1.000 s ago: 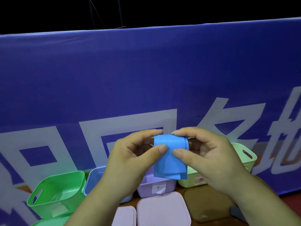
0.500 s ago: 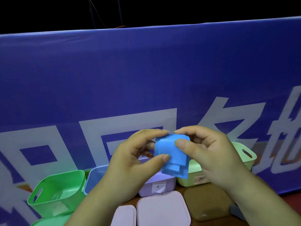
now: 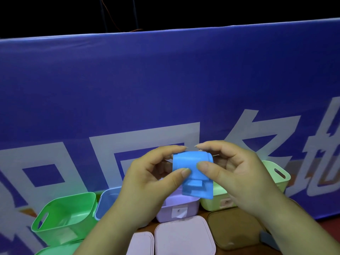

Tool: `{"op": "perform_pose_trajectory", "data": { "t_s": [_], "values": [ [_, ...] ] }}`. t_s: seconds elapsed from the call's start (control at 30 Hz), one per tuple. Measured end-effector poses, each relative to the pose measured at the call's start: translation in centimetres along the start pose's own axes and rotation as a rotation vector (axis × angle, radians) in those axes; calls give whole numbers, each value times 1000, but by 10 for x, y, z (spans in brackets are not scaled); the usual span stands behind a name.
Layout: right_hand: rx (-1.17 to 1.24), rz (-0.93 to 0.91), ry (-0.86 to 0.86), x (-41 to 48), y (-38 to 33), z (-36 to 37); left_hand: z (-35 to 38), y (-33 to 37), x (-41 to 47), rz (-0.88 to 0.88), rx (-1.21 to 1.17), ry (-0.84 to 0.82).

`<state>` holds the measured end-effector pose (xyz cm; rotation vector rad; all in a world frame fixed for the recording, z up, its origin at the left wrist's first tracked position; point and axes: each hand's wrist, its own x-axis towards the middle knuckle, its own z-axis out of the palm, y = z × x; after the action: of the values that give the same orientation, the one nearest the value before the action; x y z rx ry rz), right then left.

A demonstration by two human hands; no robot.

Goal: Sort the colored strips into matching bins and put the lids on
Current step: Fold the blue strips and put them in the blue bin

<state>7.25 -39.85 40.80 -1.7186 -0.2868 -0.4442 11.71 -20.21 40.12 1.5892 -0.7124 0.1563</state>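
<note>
A folded blue strip (image 3: 195, 173) is held up in front of me by both hands. My left hand (image 3: 147, 183) pinches its left edge and my right hand (image 3: 237, 173) pinches its right edge. Below stand open bins: a green bin (image 3: 60, 216), a blue bin (image 3: 106, 201) partly behind my left hand, a lilac bin (image 3: 178, 208) and a light green bin (image 3: 276, 173) behind my right hand. Lids lie in front: a pink lid (image 3: 184, 238), a smaller pink lid (image 3: 141, 243) and a brown lid (image 3: 233, 227).
A tall blue banner (image 3: 165, 89) with white characters stands right behind the bins. A green lid (image 3: 55, 250) shows at the bottom left edge. Something blue-grey (image 3: 268, 240) lies at the right, under my right forearm.
The blue strip has been folded shorter between my fingers, its hanging end now layered in small steps. Both hands stayed at about the same place above the bins.
</note>
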Motion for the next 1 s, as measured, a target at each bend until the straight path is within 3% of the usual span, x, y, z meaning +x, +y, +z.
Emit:
{"op": "perform_pose_trajectory", "data": {
  "t_s": [0.33, 0.57, 1.0],
  "values": [
    [-104, -128, 12, -4, 5, 0, 2, 3, 1, -30, -65, 28],
    [-64, -70, 30, -2, 4, -2, 3, 5, 2, -22, -19, 2],
    [50, 72, 18, 3, 4, -6, -1, -1, 0, 172, 184, -62]
  ]
}}
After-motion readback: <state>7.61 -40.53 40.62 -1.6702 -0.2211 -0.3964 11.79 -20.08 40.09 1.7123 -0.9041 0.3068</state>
